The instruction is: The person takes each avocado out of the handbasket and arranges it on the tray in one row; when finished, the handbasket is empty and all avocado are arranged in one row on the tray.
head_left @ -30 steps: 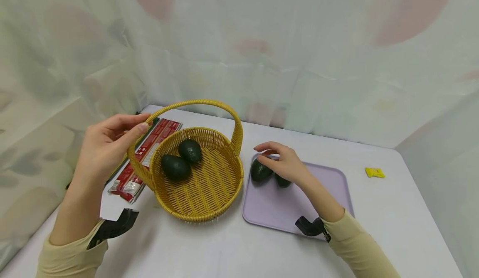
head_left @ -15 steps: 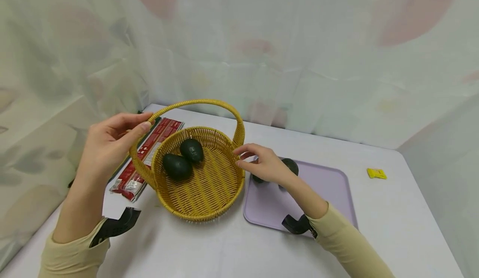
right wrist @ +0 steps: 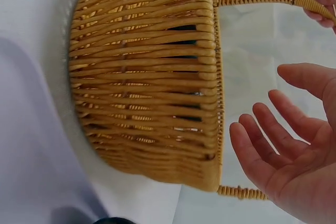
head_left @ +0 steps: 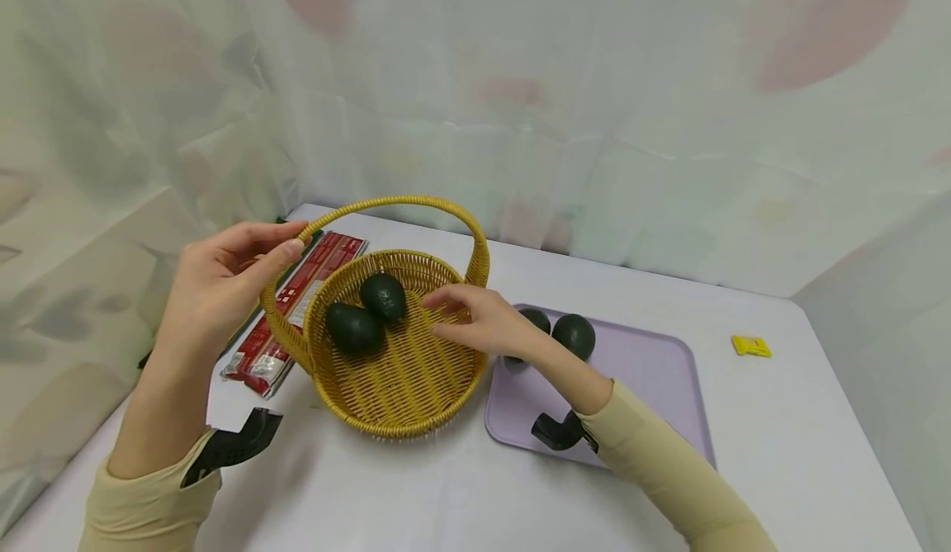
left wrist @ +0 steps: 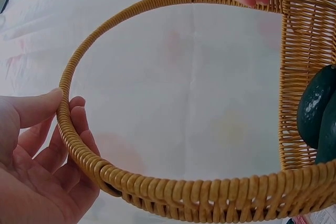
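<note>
Left hand (head_left: 223,276) pinched basket (head_left: 394,387) handle at 9 o'clock. Right hand (head_left: 475,321) spread, empty, over rim at 3 o'clock. Two avocados (head_left: 367,314) inside at 11 o'clock. Risk: hand could bump rim, tilt basket, roll fruit.

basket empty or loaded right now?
Loaded: two avocados lie inside the wicker basket; two more avocados sit outside on the purple tray.

A staged recording corner: a white tabletop (head_left: 461,494) closed in by pale printed curtains (head_left: 594,106), bearing a basket (head_left: 394,403) and tray (head_left: 654,387).
</note>
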Motion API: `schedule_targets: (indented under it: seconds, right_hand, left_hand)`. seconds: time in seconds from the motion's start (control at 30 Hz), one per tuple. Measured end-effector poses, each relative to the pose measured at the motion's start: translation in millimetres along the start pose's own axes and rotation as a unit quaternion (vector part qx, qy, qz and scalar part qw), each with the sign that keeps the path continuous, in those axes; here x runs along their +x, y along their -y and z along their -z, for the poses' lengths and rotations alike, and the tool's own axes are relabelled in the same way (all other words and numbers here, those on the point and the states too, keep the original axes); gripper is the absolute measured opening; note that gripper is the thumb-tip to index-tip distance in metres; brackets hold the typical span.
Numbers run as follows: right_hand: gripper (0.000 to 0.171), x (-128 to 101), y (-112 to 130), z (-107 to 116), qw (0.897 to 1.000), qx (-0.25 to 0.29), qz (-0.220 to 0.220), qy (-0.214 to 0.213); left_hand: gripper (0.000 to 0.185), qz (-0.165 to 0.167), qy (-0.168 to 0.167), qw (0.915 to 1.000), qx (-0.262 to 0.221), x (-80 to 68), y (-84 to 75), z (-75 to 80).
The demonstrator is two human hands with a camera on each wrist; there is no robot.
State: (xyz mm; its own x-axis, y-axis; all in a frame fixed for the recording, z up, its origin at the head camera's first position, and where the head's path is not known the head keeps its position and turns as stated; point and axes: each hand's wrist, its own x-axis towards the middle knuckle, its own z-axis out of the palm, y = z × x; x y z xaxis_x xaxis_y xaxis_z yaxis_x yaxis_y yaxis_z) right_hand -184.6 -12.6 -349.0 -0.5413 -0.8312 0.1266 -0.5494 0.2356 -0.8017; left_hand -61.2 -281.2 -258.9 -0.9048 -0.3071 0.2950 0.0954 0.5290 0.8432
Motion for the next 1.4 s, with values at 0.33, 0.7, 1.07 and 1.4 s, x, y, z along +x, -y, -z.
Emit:
schedule_targets:
  seconds: [0.33, 0.7, 1.07, 1.4]
  right_hand:
    - [0.035, 28.1, 6.8, -6.0, 0.998, -0.008, 0.009, 0.067]
    - [0.041, 64.1, 16.7, -8.4, 0.983, -0.046, 0.005, 0.179]
    - [0.050, 95.3, 14.6, -24.1, 0.973, -0.035, -0.046, 0.222]
    - [0.059, 109.7, 13.2, -40.3, 0.961, -0.112, -0.051, 0.249]
  left_hand:
    - [0.032, -0.004, 0.000, 1.0000, -0.004, 0.4, -0.8, -0.4]
    - [0.030, -0.013, 0.003, 0.9999, -0.008, 0.9, -0.8, 0.2]
    - [0.030, -0.014, 0.000, 0.9999, -0.005, 0.1, 0.5, 1.0]
    - [0.029, -0.018, 0.000, 0.9998, -0.004, 0.1, 0.5, 1.0]
